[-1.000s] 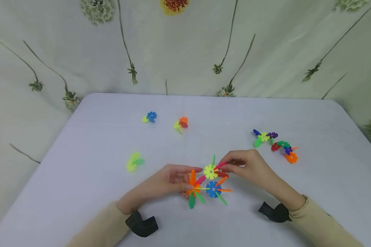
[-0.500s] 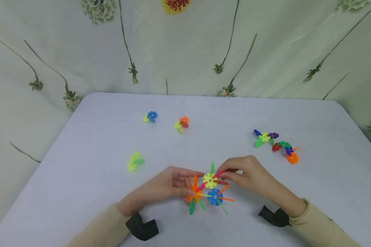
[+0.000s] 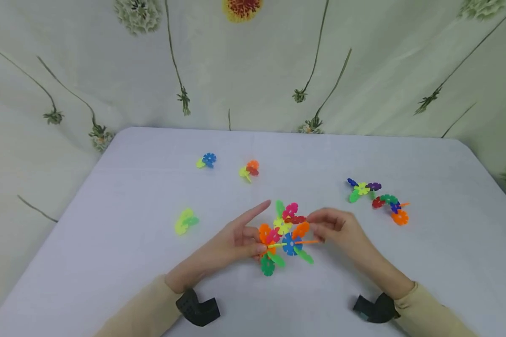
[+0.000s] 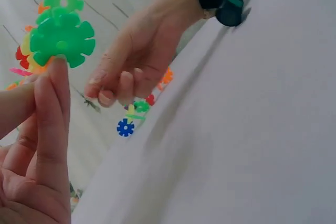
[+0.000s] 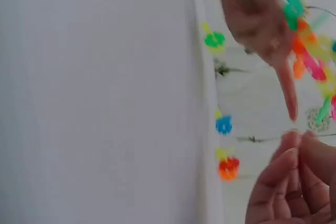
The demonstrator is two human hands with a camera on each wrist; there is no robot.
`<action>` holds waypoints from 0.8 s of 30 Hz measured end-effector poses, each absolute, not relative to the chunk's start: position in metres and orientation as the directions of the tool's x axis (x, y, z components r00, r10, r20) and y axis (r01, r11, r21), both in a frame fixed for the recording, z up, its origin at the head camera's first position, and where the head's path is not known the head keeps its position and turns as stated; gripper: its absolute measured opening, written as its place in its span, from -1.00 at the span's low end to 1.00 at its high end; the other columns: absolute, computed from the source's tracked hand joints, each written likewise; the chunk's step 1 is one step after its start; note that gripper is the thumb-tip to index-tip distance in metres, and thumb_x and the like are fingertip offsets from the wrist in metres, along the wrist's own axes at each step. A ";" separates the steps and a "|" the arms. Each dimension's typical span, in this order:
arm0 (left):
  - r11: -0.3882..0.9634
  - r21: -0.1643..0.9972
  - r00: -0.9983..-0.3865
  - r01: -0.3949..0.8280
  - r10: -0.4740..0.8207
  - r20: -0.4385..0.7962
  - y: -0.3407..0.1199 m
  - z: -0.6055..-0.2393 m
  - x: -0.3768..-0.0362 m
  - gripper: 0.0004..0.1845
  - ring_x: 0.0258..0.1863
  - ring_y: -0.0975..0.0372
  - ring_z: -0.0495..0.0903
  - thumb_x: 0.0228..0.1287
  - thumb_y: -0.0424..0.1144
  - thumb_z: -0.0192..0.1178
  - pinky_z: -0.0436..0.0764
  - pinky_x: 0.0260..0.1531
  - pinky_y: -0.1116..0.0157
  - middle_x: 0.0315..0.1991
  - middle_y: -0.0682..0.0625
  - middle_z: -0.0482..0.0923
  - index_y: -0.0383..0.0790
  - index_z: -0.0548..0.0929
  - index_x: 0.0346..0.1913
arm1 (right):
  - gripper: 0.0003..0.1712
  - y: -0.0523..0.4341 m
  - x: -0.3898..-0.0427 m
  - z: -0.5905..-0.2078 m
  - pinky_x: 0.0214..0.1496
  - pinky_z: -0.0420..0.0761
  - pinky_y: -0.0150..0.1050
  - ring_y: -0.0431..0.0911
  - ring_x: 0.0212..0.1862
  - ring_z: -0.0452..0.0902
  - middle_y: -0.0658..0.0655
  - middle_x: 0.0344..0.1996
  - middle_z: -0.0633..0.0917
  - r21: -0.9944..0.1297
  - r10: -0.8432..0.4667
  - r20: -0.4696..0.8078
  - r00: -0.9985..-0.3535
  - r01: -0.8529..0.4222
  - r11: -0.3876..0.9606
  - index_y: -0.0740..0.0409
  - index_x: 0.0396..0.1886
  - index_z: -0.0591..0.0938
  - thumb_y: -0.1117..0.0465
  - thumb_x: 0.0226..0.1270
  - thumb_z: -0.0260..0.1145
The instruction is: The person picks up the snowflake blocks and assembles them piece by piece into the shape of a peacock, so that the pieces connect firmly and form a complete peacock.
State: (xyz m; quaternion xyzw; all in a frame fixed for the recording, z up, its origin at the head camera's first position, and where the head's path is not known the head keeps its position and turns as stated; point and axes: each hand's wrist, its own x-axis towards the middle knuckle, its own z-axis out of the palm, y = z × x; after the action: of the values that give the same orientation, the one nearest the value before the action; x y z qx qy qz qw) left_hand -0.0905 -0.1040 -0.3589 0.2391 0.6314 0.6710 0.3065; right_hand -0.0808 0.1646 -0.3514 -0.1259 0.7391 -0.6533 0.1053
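Note:
My left hand (image 3: 238,243) pinches a cluster of joined plastic snowflake discs by its orange disc (image 3: 264,231), index finger stretched out. In the cluster are a yellow disc (image 3: 282,225), a blue disc (image 3: 292,244), pink, red, orange and green ones. A green disc (image 4: 62,40) stands above the pinching fingertips in the left wrist view. My right hand (image 3: 337,224) is beside the red disc (image 3: 295,219), its fingers loosely curled. Nothing shows between its fingertips (image 5: 292,157) in the right wrist view, and contact with the cluster cannot be told.
On the white table (image 3: 122,262) lie a yellow-green piece (image 3: 186,221), a blue-yellow piece (image 3: 208,159) and an orange-red-yellow piece (image 3: 251,169). Two larger joined groups, one with a yellow disc (image 3: 362,188) and one with an orange disc (image 3: 400,217), lie at right. A flowered cloth (image 3: 253,70) hangs behind.
My right hand has let go of the pink disc. The cluster has risen and turned, so its discs show more of their faces. My left index finger now points further up and away.

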 end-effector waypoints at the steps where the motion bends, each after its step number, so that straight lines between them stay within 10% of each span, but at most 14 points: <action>1: -0.034 0.993 -0.710 -0.115 0.702 -0.058 -0.103 -0.360 -0.090 -0.16 -0.36 0.09 0.59 0.27 -0.38 0.19 0.58 -0.15 0.21 -0.38 -0.21 0.54 0.01 -0.05 0.48 | -0.77 0.161 -0.077 -0.356 -0.32 0.61 -0.33 -0.11 -0.43 0.58 0.24 -0.30 0.65 -0.996 -0.345 -0.024 -0.938 -0.009 0.092 0.54 -0.13 0.54 0.45 0.25 0.24; 9: -0.133 0.983 -0.763 -0.126 0.646 -0.010 -0.087 -0.371 -0.085 -0.21 -0.33 0.13 0.62 0.25 -0.39 0.21 0.60 -0.18 0.21 -0.31 -0.19 0.58 0.01 0.07 0.46 | -0.74 0.132 -0.055 -0.369 -0.15 0.57 -0.28 -0.13 -0.15 0.55 0.11 -0.29 0.71 -0.996 -0.333 0.027 -0.943 -0.055 0.074 0.47 -0.14 0.63 0.37 0.21 0.31; 24: -0.249 0.941 -0.709 -0.228 0.705 0.015 -0.081 -0.376 -0.085 -0.16 -0.42 0.27 0.61 0.20 -0.29 0.27 0.59 -0.29 0.39 -0.40 -0.01 0.64 -0.15 0.04 0.46 | -0.39 0.129 -0.046 -0.378 0.13 0.42 -0.26 -0.05 0.12 0.36 0.13 0.08 0.47 -0.908 -0.402 -0.235 -0.885 0.348 -0.235 0.44 0.26 0.24 0.27 0.32 0.22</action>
State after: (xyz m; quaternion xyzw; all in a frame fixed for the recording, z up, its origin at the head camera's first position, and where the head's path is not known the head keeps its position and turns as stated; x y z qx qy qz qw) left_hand -0.0847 -0.0812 -0.3762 0.2251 0.5297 0.7576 0.3080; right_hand -0.0457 0.1286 -0.3776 -0.0238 0.5704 -0.7856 0.2386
